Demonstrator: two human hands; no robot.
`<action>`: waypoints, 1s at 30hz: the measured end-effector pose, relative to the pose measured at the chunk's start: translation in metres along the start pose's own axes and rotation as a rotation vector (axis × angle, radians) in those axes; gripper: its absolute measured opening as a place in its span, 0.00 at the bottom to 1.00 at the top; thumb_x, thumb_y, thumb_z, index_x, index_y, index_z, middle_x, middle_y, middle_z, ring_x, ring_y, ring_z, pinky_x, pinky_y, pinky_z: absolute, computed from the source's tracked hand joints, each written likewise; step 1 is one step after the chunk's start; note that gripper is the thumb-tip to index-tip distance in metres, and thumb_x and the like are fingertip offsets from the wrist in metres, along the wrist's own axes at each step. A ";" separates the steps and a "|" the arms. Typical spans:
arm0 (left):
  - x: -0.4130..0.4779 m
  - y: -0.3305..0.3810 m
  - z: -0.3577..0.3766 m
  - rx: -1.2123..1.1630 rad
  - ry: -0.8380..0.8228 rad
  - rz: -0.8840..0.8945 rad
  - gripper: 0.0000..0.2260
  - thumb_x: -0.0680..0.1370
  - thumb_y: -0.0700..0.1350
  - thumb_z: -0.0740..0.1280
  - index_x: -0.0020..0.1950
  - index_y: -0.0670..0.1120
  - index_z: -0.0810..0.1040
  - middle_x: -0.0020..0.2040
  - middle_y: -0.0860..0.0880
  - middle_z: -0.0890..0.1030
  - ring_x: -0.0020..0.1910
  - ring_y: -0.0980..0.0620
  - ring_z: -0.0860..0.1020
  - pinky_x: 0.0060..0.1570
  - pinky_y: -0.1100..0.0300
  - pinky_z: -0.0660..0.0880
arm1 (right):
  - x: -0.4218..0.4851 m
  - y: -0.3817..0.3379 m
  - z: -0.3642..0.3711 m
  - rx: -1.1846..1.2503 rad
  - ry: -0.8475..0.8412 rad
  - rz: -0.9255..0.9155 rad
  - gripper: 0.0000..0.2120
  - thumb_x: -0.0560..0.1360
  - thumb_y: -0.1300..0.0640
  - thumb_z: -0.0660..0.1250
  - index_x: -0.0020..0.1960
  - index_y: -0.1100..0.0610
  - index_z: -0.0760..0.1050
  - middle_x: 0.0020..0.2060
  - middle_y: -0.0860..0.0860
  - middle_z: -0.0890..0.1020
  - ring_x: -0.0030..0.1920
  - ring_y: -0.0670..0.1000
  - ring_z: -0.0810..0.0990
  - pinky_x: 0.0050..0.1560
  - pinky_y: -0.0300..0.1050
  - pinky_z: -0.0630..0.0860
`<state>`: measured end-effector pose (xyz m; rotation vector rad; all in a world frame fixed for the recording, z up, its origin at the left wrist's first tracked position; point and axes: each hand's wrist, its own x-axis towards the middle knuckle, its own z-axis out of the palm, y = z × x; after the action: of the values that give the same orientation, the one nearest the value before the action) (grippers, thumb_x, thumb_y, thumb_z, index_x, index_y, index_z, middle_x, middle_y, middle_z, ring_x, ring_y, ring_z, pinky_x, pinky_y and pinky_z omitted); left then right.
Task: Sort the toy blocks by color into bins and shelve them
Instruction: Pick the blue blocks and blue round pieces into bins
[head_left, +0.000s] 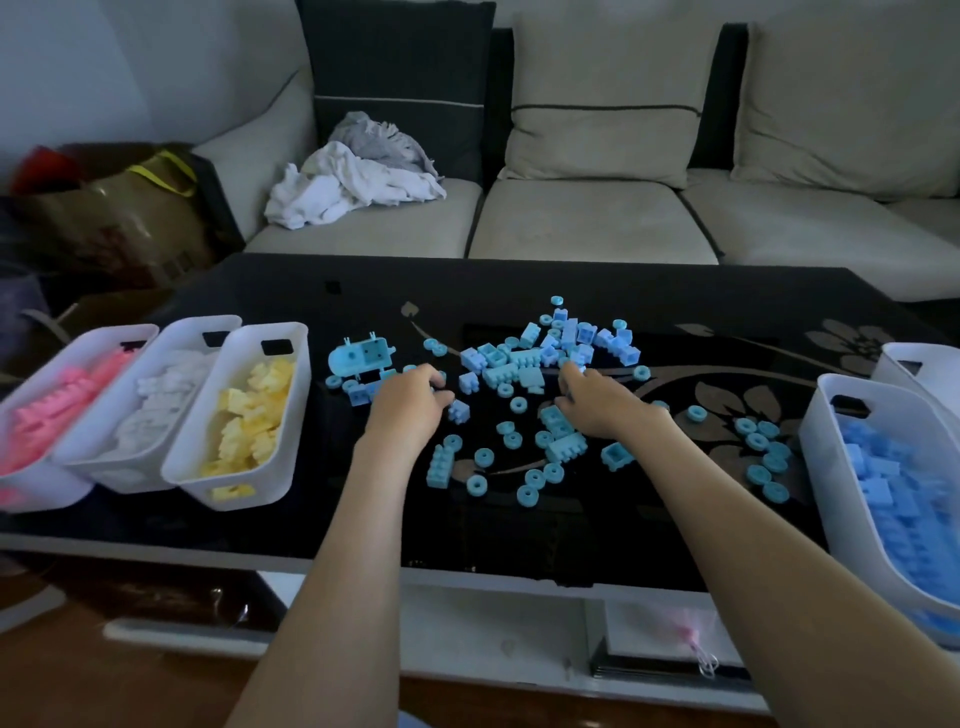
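Blocks (511, 358) heaped right at the curled fingertips of the right hand (602, 405), more under the left hand's (408, 410) curled fingers, can't tell if either actually grips any, and the bin (818, 447) lies well right of both, nearer the right hand.

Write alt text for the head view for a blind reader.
The left hand and right hand reach into loose light blue blocks on a black table. A pink-block bin, white-block bin and yellow-block bin stand at left, a blue-block bin at right.
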<state>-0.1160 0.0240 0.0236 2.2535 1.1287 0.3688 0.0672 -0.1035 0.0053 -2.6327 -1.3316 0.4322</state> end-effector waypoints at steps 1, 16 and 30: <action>-0.002 0.002 0.001 0.021 -0.039 0.010 0.13 0.79 0.46 0.65 0.63 0.46 0.75 0.58 0.46 0.77 0.53 0.49 0.75 0.48 0.59 0.69 | -0.002 0.000 0.000 0.009 -0.009 -0.001 0.07 0.81 0.52 0.55 0.54 0.56 0.63 0.52 0.57 0.72 0.49 0.57 0.72 0.49 0.51 0.72; 0.002 0.012 0.018 0.148 -0.022 0.086 0.01 0.79 0.40 0.62 0.49 0.45 0.73 0.47 0.45 0.77 0.40 0.50 0.74 0.31 0.61 0.65 | -0.007 0.015 -0.004 0.189 0.123 0.122 0.24 0.79 0.60 0.56 0.74 0.55 0.56 0.68 0.60 0.63 0.52 0.56 0.73 0.49 0.46 0.71; -0.042 0.148 0.098 0.086 -0.057 0.615 0.07 0.80 0.42 0.59 0.57 0.43 0.71 0.55 0.42 0.73 0.51 0.41 0.75 0.45 0.50 0.70 | -0.093 0.068 -0.075 0.140 0.290 0.265 0.10 0.75 0.61 0.61 0.56 0.60 0.68 0.49 0.59 0.77 0.46 0.58 0.75 0.42 0.45 0.69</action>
<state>-0.0004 -0.1163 0.0374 2.6364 0.4034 0.4962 0.0913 -0.2200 0.0750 -2.6356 -0.8404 0.1585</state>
